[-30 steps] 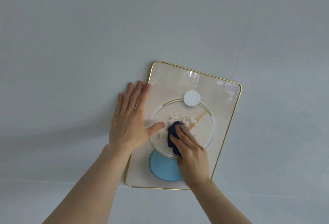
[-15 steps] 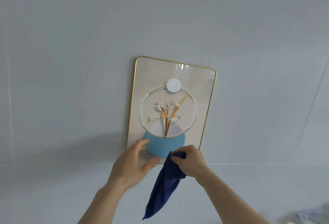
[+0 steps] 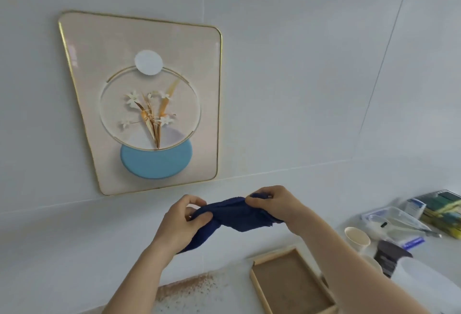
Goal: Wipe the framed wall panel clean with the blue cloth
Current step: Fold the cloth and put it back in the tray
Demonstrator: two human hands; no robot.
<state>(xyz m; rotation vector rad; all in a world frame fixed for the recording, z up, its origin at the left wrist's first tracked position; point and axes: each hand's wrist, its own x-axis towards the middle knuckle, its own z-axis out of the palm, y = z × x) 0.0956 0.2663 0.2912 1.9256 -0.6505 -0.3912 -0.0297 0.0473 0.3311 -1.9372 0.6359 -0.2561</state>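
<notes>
Both hands off the wall, held in front of and below the framed wall panel [image 3: 149, 99]. Blue cloth [image 3: 237, 214] is bunched and stretched between them, clear of the panel. Left hand [image 3: 182, 221] pinches one end, thumb over curled fingers [image 3: 192, 200]; a tail of cloth hangs down behind that wrist. Right hand [image 3: 274, 204] is closed on the other end, fingertips tucked into the fabric.

Panel: gold-edged, rounded corners, mounted flat on the white tiled wall [image 3: 311, 76]. Artwork shows a white disc, a ring, pale flowers and a light-blue half-round. Nothing sits in front of it.

Below, on the white desk [image 3: 74, 263]:
- shallow wooden tray [image 3: 289, 281] with brown base, directly under the right forearm
- brown speckles [image 3: 189, 288] scattered on the desk just left of the tray
- paper cup [image 3: 357, 237] right of the forearm
- dark object [image 3: 389, 258] beside the cup, too blurred to identify
- clear plastic packaging [image 3: 396, 224] and a green-and-yellow stack [image 3: 441, 211] at far right, near the wall
</notes>
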